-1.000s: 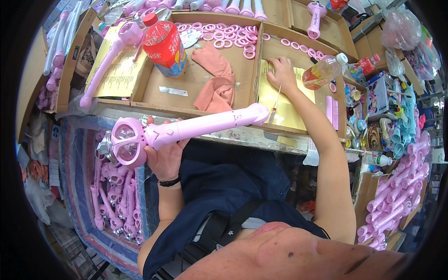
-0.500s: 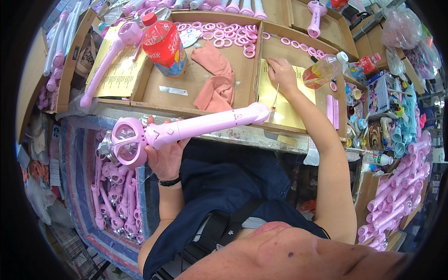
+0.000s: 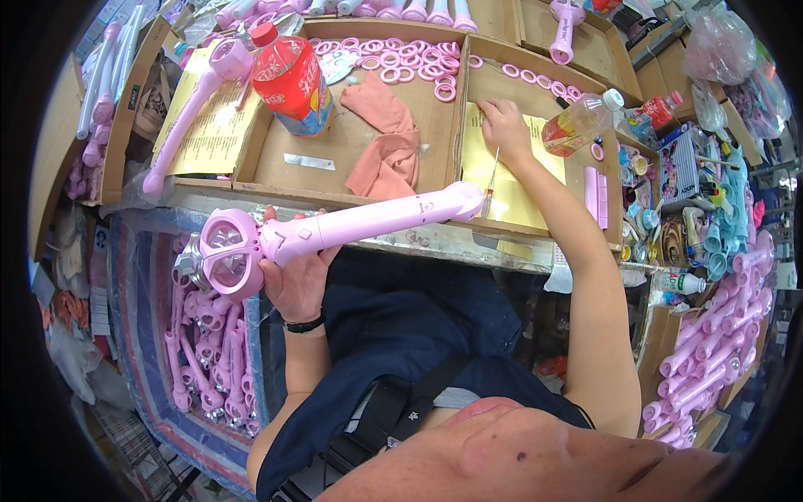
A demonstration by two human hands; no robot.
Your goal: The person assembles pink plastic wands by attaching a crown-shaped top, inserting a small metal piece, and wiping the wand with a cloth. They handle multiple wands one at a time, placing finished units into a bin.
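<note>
A pink toy wand [image 3: 360, 230] lies across my left hand [image 3: 294, 280], which grips it just beside its ring-shaped head. The head has a clear centre and a silvery faceted piece at its outer end; the wand's far end points right, over the tray edge. My right hand [image 3: 506, 132] rests on a yellow sheet [image 3: 525, 197] in the right-hand cardboard tray. Its fingers are bent together against the sheet, and whatever they pinch is hidden. By that wrist lies a screwdriver [image 3: 488, 201] with a thin metal shaft.
Pink rings [image 3: 410, 57] lie along the trays' back. A salmon cloth [image 3: 386, 151] and a red-labelled bottle [image 3: 291, 84] occupy the left tray [image 3: 335, 194]. Another bottle [image 3: 577, 125] leans beside my right forearm. Wands fill a lined container [image 3: 209, 351] at left; pink handles [image 3: 711, 343] are piled at right.
Almost nothing differs. The wand stays in my left hand, and my right hand keeps its place on the yellow sheet; the view has shifted very slightly.
</note>
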